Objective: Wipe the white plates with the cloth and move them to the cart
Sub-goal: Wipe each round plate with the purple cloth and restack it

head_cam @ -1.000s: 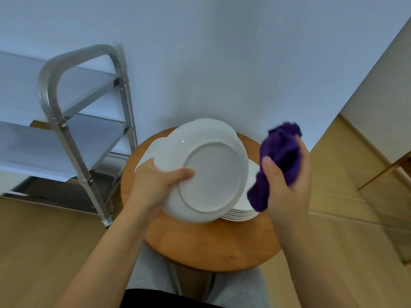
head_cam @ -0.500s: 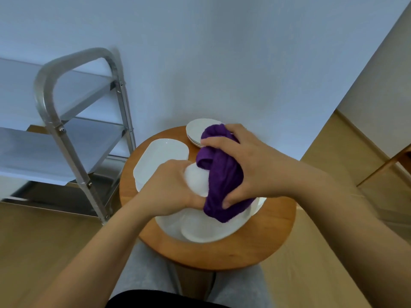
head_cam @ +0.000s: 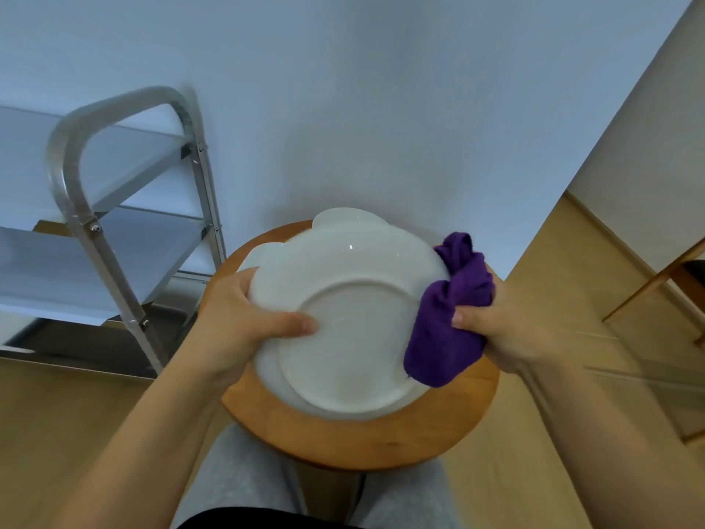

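Observation:
A large white plate is held tilted above the round wooden table, its underside with the foot ring facing me. My left hand grips its left rim, thumb across the underside. My right hand holds a bunched purple cloth against the plate's right rim. Behind the held plate, the edges of other white plates show on the table; most of them are hidden.
A metal cart with flat grey shelves stands to the left of the table, against the pale wall. My grey-trousered knees are under the table's near edge. Wooden floor lies on both sides, with a wooden furniture edge at far right.
Half a second ago the cloth was pressed on the plate's middle with the plate lying low. Now the plate is raised with its underside toward me, and the cloth is at its right rim.

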{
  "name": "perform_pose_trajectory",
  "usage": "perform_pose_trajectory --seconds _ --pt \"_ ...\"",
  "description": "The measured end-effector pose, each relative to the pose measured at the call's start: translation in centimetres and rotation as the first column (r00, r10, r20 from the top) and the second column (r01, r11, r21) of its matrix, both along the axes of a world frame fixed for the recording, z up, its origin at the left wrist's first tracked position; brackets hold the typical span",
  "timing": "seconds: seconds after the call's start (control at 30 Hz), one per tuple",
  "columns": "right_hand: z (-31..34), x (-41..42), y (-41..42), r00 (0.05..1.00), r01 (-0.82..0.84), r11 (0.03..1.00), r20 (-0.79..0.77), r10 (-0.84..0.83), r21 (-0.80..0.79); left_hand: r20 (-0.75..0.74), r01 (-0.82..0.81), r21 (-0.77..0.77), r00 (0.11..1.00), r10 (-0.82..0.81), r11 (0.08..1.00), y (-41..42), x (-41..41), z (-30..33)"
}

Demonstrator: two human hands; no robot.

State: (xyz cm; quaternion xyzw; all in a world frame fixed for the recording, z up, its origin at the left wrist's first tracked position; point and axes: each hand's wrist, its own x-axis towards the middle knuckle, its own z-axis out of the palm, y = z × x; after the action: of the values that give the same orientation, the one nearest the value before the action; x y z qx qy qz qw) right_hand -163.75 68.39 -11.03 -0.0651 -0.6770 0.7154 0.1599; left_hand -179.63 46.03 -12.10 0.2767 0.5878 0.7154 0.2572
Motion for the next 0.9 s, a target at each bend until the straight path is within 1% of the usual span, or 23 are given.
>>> perform_pose_trajectory --seconds 0.07,0.1,0.17,0.2,0.27,0.33,0.37,0.4,0.43,0.5,0.53,0.6,0.67,0.73,0.77,0.9 --pt "-2.0 -0.1 -1.6 0.993 0.101 0.973 -0.044 -0.112 -0.208 0.161 -0.098 0.124 0.984 0.078 0.987 0.7 -0.6 -0.6" --pt "-2.6 -0.4 -2.3 0.984 0.130 0.942 -0.079 -0.162 -0.311 0.218 -0.148 0.167 0.970 0.110 0.975 1.1 -0.6 -0.9" --pt "-3.3 -1.2 -3.3 0.949 0.171 0.868 -0.158 -0.272 -0.467 0.300 -0.237 0.212 0.939 0.168 0.948 2.1 0.1 -1.0" --pt "-3.3 -1.6 -3.7 0.929 0.187 0.829 -0.180 -0.324 -0.528 0.345 -0.278 0.238 0.920 0.186 0.931 2.6 0.8 -1.2" --pt "-3.5 -2.5 -4.7 0.903 0.214 0.757 -0.170 -0.394 -0.618 0.468 -0.375 0.286 0.858 0.213 0.882 3.8 2.2 -1.6" --pt "-4.1 -3.4 -6.0 0.902 0.222 0.689 -0.124 -0.414 -0.690 0.597 -0.466 0.285 0.770 0.226 0.838 4.9 3.3 -2.0" --pt "-4.2 -3.6 -6.4 0.904 0.221 0.668 -0.109 -0.414 -0.710 0.629 -0.483 0.279 0.745 0.223 0.830 5.2 3.7 -2.1" --pt "-4.2 -3.7 -6.3 0.905 0.219 0.657 -0.102 -0.414 -0.722 0.622 -0.468 0.280 0.753 0.213 0.838 5.3 3.9 -2.4" --pt "-4.0 -3.4 -5.7 0.908 0.208 0.649 -0.103 -0.407 -0.732 0.583 -0.417 0.284 0.790 0.190 0.863 5.0 4.2 -2.7" --pt "-3.4 -2.3 -3.6 0.921 0.177 0.643 -0.105 -0.375 -0.745 0.481 -0.229 0.295 0.874 0.062 0.928 3.6 4.1 -2.9" --pt "-3.0 -1.6 -2.6 0.927 0.175 0.644 -0.095 -0.362 -0.745 0.461 -0.140 0.282 0.887 -0.006 0.949 2.7 3.5 -2.9" --pt "-2.7 -0.5 -1.2 0.945 0.210 0.678 -0.031 -0.324 -0.704 0.478 0.006 0.240 0.870 -0.124 0.971 1.5 1.4 -2.9" --pt "-2.5 0.0 -0.6 0.966 0.224 0.763 0.038 -0.254 -0.606 0.544 0.120 0.160 0.818 -0.189 0.980 1.3 -0.5 -2.4" --pt "-2.0 -0.2 -0.1 0.971 0.231 0.826 0.075 -0.225 -0.515 0.623 0.170 0.084 0.760 -0.185 0.982 2.1 -1.0 -2.0" --pt "-1.8 -0.3 0.1 0.968 0.247 0.829 0.079 -0.240 -0.503 0.631 0.167 0.072 0.756 -0.174 0.983 2.6 -0.9 -1.9" --pt "-3.2 -0.2 -0.2 0.926 0.346 0.793 0.044 -0.376 -0.501 0.575 0.046 0.106 0.812 -0.099 0.993 3.4 -0.9 -1.8"
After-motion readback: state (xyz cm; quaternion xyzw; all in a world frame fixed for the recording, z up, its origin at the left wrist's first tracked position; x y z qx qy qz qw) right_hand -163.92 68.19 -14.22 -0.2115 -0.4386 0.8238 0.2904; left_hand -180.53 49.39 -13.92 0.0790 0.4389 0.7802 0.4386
